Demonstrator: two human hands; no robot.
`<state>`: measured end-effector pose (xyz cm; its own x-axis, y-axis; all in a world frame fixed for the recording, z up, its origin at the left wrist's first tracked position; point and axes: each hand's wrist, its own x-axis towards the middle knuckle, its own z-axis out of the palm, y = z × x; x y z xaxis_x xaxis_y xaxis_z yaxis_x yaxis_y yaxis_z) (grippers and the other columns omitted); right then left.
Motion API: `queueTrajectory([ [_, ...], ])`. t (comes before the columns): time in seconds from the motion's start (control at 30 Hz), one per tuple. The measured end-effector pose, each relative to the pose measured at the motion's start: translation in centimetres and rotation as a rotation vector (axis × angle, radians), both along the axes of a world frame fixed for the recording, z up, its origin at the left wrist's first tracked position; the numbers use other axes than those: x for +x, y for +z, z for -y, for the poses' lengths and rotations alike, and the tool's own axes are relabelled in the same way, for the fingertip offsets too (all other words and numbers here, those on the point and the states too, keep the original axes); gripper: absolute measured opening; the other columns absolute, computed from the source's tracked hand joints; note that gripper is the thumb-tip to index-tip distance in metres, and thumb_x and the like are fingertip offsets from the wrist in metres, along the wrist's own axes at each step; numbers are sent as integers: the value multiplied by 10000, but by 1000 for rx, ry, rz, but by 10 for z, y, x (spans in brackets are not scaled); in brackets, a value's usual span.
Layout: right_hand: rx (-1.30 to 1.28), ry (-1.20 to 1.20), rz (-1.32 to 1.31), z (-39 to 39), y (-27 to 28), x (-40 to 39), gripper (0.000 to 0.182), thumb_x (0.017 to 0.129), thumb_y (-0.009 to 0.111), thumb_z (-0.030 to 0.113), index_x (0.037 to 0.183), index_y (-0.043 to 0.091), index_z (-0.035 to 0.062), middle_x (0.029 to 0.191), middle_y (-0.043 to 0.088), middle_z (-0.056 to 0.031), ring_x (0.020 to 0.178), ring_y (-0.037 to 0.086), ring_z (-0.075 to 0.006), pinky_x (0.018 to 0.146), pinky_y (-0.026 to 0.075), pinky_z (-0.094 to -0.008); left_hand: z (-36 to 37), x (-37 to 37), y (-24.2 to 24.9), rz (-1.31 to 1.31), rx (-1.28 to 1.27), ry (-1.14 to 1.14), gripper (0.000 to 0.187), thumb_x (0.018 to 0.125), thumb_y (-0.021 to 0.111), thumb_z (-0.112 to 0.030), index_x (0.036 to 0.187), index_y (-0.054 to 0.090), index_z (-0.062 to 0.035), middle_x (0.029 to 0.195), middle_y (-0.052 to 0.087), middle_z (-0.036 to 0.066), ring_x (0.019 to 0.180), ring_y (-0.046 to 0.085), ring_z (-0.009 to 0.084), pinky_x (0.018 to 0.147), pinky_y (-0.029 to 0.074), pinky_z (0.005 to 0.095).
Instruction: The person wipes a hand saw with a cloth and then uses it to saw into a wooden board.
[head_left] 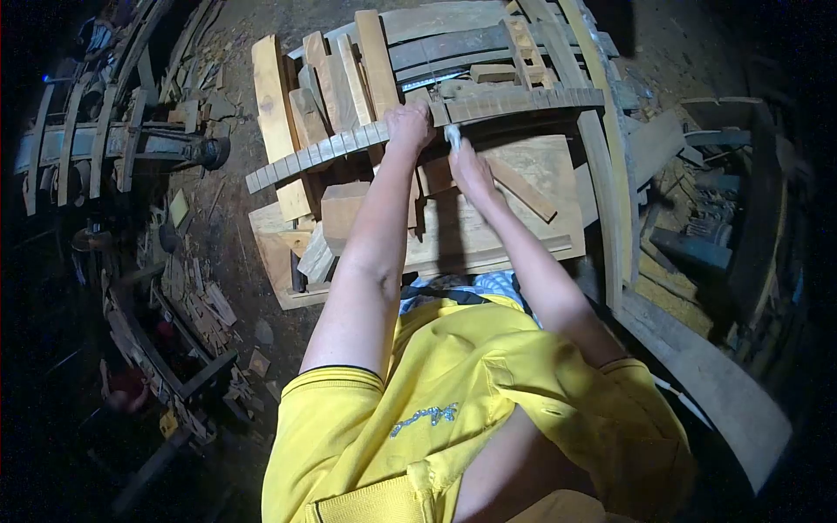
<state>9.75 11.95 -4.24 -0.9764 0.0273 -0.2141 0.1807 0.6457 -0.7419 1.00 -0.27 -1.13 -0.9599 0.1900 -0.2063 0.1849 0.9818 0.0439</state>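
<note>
A long, curved wooden strip [527, 105] with closely spaced crosswise lines lies across the bench in front of me. My left hand [410, 126] is closed over it near the middle, knuckles up and fingertips hidden behind its far side. Just to the right and nearer my body, my right hand [473, 174] is closed around a small pale, whitish object [452, 137] whose top end reaches the strip's near edge. I cannot tell what this object is. Beneath my hands, a loose wooden slat [525, 190] rests slantwise on a plywood board [554, 166].
Several upright boards [377, 61] stand behind the strip, with a wooden block [344, 213] nearer me. Long planks [602, 174] run along the right side, beside a bin [724, 105] of scraps. Offcuts [218, 301] litter the floor at left, near a slatted wooden frame [109, 139].
</note>
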Motion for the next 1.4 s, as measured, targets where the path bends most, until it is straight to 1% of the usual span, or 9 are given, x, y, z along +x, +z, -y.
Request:
queueTrajectory([
  [0.2,13,-8,8,-3,9,28,256,854,378,224,996,410,13,782,549,-296,792,507,-487,673,387,-549,1,-2,1,17,2,27,267,705,559,-217,935,561,-80,955,599,109,905,570,263,758,412,419],
  [0.27,59,-20,280,-9,11,55,254,856,372,221,994,410,11,767,548,-299,775,509,-492,667,389,-548,1,-1,-1,7,-4,37,269,695,575,-218,925,565,-80,956,602,108,907,571,260,746,419,417],
  [0.4,-31,3,-1,-2,6,9,287,857,375,215,1064,399,18,743,545,-304,750,525,-482,651,397,-546,1,1,-2,-40,19,-10,259,684,584,-212,908,568,-82,927,610,97,888,579,254,730,425,411],
  [0.6,82,-26,33,-1,-20,27,379,828,406,212,1175,364,67,781,572,-259,779,554,-433,656,420,-522,3,-2,-7,-54,-7,19,269,675,594,-221,905,560,-84,876,617,91,841,591,245,714,424,404],
  [0.67,76,41,272,-11,11,56,390,830,404,215,1188,356,67,757,571,-258,752,557,-434,653,420,-522,5,-2,-12,-78,-33,5,279,674,593,-233,907,556,-84,874,616,98,841,590,250,713,420,411],
  [0.9,87,22,53,5,5,-19,276,835,410,213,1038,417,26,725,568,-264,726,557,-440,652,417,-533,3,0,-3,-4,-3,1,289,672,595,-246,908,551,-85,895,612,101,874,577,248,729,411,420],
  [1.03,52,-18,55,-6,12,40,270,837,408,207,1019,425,8,751,571,-270,742,554,-444,654,418,-533,3,-2,-6,-33,-9,5,299,666,607,-259,902,550,-85,902,610,103,882,573,250,725,413,418],
  [1.13,113,40,304,-14,19,61,261,837,407,203,1010,430,9,789,569,-278,769,551,-444,657,417,-534,7,-1,-11,-58,-12,-7,333,651,629,-278,908,542,-85,899,611,103,879,574,253,724,416,418],
  [1.4,58,0,16,-3,10,15,230,829,419,187,973,440,9,784,555,-287,777,536,-453,666,414,-530,2,-2,-7,-65,5,12,345,640,645,-246,923,531,-86,883,613,99,844,588,253,716,421,418],
])
